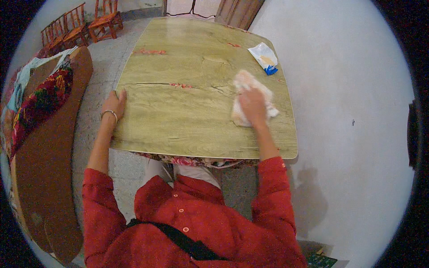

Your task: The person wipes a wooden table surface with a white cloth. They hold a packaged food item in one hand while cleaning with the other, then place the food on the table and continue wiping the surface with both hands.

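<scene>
A pale, fluffy cloth [243, 80] lies bunched on the right part of a wooden-patterned table [178, 120]. My right hand [253, 105] presses down on this cloth and grips it, slightly smeared by motion. At the table's left edge is my left hand [115, 105], its fingers closed round the rim and a bracelet on the wrist. Some of the left fingers are hidden. Beyond the cloth, near the far right corner, lies a white and blue plastic packet [263, 56], apart from both hands.
A white wall [348, 80] runs close along the table's right side. To the left stands a long brown bench or sofa [49, 134] with a colourful cloth [42, 102] on it. Wooden chairs [105, 22] stand at the far left. Floral fabric [187, 161] hangs under the near edge.
</scene>
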Demonstrator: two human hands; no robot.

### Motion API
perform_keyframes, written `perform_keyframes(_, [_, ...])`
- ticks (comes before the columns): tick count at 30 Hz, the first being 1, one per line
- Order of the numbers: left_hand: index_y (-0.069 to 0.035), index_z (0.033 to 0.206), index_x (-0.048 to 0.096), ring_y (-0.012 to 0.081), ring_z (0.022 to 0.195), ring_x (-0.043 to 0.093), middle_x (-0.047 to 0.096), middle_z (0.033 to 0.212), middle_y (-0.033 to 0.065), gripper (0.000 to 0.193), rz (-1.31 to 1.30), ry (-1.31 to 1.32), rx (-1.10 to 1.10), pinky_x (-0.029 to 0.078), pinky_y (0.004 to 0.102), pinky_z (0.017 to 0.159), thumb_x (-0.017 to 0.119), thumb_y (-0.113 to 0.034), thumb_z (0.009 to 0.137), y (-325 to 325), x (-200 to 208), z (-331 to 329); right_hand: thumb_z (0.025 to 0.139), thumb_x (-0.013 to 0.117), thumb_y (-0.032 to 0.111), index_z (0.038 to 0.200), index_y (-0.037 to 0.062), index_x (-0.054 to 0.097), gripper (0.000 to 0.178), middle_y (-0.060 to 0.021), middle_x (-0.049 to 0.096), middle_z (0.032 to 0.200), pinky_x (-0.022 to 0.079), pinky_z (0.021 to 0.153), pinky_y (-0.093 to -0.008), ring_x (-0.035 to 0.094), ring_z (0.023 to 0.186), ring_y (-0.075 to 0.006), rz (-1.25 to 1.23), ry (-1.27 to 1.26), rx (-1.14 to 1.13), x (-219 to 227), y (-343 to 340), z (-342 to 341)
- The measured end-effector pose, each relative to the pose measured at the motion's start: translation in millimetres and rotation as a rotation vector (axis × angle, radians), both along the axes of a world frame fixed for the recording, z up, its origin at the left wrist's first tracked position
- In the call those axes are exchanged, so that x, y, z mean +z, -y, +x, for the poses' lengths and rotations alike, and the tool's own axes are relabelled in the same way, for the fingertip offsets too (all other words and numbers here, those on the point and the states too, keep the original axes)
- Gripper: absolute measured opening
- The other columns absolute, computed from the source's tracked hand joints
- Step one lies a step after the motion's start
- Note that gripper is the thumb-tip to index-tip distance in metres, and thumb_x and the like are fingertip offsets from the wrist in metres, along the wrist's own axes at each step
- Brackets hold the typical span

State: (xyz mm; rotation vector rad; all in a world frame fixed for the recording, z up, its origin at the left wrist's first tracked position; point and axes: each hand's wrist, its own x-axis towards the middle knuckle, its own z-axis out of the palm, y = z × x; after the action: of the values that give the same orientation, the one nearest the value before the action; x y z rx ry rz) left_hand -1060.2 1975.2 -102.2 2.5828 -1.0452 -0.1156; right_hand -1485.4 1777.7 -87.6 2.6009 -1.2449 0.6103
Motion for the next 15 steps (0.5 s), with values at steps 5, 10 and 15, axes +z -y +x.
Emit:
perform_keyframes(5, [0.003,0.106,0.050,0.0424,0.095,0.055,0.058,0.100,0.0288,0.062,0.018,-0.003,0.013,0.043,0.0469,0.081,0.037,-0.055,0.086,-3.4,6.9,-1.5,0.080,0.058,0.024,0.108,0.0110,0.061,0.030,-0.0127,0.051,0.123,0.030,0.101,-0.0423,0.041,0.119,-0.0333,0.211,0.121,0.329,18.5,-104.7,19.3])
perform_keyframes(10, [0.004,0.105,0.049,0.0426,0.095,0.055,0.058,0.100,0.0283,0.062,0.062,-0.058,0.005,0.043,0.0468,0.082,0.037,-0.054,0.087,0.5,10.3,-4.8,0.081,0.058,0.022,0.108,0.0097,0.061,0.030,-0.0142,0.051,0.123,0.030,0.101,-0.0411,0.042,0.118,-0.0328,0.108,0.032,0.156,23.6,-106.7,-71.2])
perform_keyframes(15, [0.004,0.106,0.049,0.0432,0.096,0.054,0.058,0.100,0.0286,0.062,-0.010,-0.026,-0.020,0.042,0.0465,0.082,0.036,-0.054,0.087,4.0,-13.7,12.0,0.081,0.054,0.022,0.103,0.0055,0.061,0.029,-0.0182,0.054,0.116,0.034,0.095,-0.0450,0.047,0.109,-0.0346,0.103,0.209,-0.177,9.8,-45.8,-99.1])
